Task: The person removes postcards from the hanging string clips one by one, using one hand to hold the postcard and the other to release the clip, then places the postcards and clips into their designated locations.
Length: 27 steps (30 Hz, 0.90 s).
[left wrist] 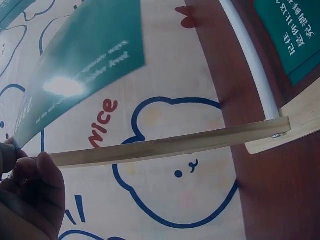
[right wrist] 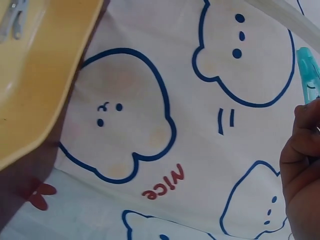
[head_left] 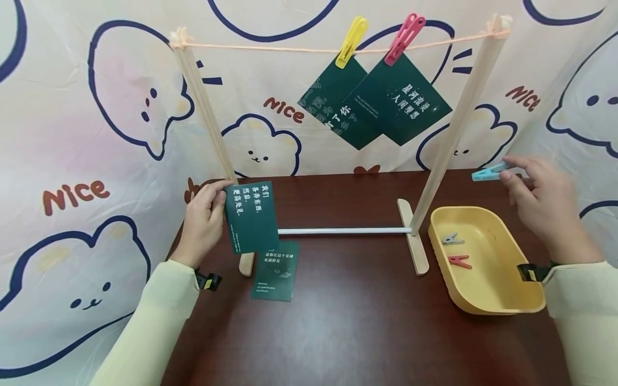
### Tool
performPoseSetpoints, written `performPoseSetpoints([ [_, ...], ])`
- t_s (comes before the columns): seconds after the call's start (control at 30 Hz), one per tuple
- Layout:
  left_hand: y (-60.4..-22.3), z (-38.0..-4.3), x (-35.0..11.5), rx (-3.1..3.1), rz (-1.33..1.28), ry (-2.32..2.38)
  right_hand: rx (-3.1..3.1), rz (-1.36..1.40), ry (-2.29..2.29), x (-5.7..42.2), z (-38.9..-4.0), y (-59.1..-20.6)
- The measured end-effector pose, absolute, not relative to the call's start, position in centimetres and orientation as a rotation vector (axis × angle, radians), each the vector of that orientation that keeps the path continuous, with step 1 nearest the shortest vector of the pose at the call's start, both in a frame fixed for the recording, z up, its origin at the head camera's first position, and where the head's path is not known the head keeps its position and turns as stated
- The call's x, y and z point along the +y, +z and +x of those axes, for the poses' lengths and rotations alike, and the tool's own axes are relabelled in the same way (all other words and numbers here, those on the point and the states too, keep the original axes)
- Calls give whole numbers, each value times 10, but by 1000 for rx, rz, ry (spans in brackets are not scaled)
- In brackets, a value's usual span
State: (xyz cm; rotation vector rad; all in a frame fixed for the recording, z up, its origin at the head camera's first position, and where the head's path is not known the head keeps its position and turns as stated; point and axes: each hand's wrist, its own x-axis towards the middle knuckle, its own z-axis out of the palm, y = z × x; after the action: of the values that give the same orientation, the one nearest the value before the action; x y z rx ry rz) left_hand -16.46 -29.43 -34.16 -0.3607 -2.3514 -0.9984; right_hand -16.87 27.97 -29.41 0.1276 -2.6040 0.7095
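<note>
A dark green printed card [head_left: 252, 217] is pinched at its upper left edge by my left hand [head_left: 203, 220], in front of the rack's left post. The left wrist view shows the same card [left wrist: 95, 65] tilted, with glare on it. My right hand [head_left: 543, 201] pinches a light blue clothespin [head_left: 490, 172] above the yellow basin. In the right wrist view only the tip of this clothespin [right wrist: 307, 70] shows. From the string [head_left: 270, 49] hang two green cards, one under a yellow clothespin [head_left: 352, 43], the other under a pink clothespin [head_left: 404, 40]; they overlap.
Another green card [head_left: 276, 273] lies on the brown table [head_left: 328, 332], partly behind the held one. A grey clothespin [head_left: 451, 239] and a red one [head_left: 460, 261] lie in the yellow basin [head_left: 483, 305]. The rack has wooden posts [head_left: 451, 128] and a white crossbar [head_left: 343, 231].
</note>
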Motion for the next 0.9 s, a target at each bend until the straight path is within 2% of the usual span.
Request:
performPoseSetpoints([
  [0.9,-378,-159,-289,-2483,-338,-1063,-2711,75,783,292,-165,-335],
])
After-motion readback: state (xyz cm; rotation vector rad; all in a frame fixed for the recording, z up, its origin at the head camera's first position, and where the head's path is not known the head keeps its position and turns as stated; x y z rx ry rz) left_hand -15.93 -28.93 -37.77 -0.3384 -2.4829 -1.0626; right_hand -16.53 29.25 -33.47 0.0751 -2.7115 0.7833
